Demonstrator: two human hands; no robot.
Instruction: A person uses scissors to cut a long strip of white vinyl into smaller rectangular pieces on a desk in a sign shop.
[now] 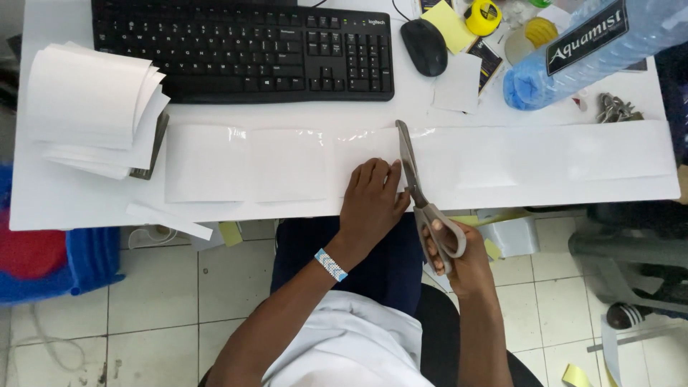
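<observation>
Right hand [459, 254] holds scissors [419, 188], blades pointing away across the laminate strip [301, 166].

Black keyboard [244, 46] at 12 o'clock on the white desk [72, 201], black mouse [424, 46] just beside it at 1 o'clock, stack of white sheets [89, 107] at 10 o'clock, blue water bottle [580, 50] at 2 o'clock, keys [616, 109] beneath the bottle, yellow tape measure [482, 16] near the mouse.

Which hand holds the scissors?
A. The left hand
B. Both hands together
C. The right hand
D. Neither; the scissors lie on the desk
C: the right hand grips the scissors by their handles, while the left hand lies flat on the long white strip.
</observation>
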